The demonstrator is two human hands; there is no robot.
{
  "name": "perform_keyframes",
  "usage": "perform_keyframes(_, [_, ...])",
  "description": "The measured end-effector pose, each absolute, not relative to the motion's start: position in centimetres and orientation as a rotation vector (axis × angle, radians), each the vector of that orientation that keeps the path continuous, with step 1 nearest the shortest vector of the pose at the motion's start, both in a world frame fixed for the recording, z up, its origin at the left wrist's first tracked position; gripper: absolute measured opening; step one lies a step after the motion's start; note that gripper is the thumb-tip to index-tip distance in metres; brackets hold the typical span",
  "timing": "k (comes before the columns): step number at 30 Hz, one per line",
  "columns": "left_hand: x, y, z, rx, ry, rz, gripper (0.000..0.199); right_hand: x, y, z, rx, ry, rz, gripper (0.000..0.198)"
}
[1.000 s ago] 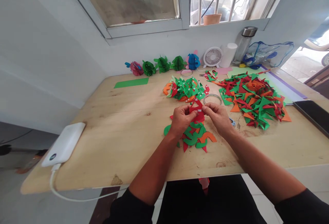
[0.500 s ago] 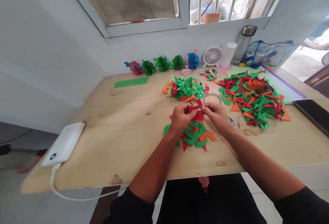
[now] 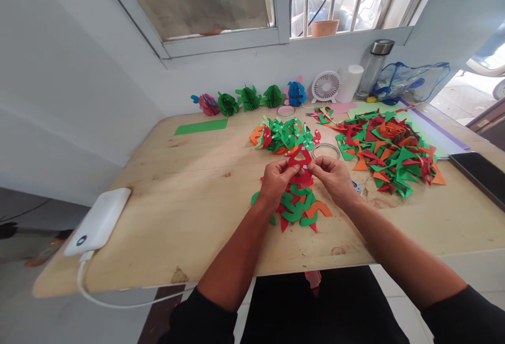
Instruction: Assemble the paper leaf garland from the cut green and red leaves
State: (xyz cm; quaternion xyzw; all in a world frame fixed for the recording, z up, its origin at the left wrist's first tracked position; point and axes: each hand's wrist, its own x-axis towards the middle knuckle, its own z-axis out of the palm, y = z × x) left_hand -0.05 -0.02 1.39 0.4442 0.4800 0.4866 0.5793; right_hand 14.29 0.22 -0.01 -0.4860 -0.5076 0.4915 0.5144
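Note:
My left hand (image 3: 276, 181) and my right hand (image 3: 334, 177) meet over the middle of the wooden table (image 3: 177, 207). Both pinch the same red paper cut-out (image 3: 300, 159), which carries small white strips and is held just above the surface. Under my hands lies a small heap of green, red and orange curved paper pieces (image 3: 300, 208). Behind the red piece sits a larger heap of taped cut-outs (image 3: 284, 136), and a clear tape ring (image 3: 325, 150) lies just beyond my right hand.
A big pile of paper scraps (image 3: 389, 147) fills the right side. Finished paper balls (image 3: 248, 99), a small fan (image 3: 325, 86), a white cup (image 3: 349, 83) and a bottle (image 3: 374, 68) line the back wall. A power bank (image 3: 98, 221) lies at left, a dark tablet (image 3: 479, 173) at right.
My hands have lifted the red cut-out slightly and spread it, so more of it shows above my fingers. Nothing else on the table has moved.

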Motion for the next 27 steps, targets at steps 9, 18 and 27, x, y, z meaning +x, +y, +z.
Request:
perform_keyframes(9, [0.04, 0.2, 0.81, 1.037, 1.059, 1.126, 0.026, 14.22, 0.04, 0.12, -1.204, -1.282, 1.096, 0.026])
perform_keyframes(18, [0.04, 0.02, 1.14, 0.98, 1.063, 1.113, 0.022, 14.46, 0.1, 0.2, -1.109, -1.213, 1.174, 0.029])
perform_keyframes(27, [0.06, -0.06, 1.08, 0.986, 1.07, 1.119, 0.025, 14.43, 0.05, 0.18, -1.129, -1.194, 1.247, 0.025])
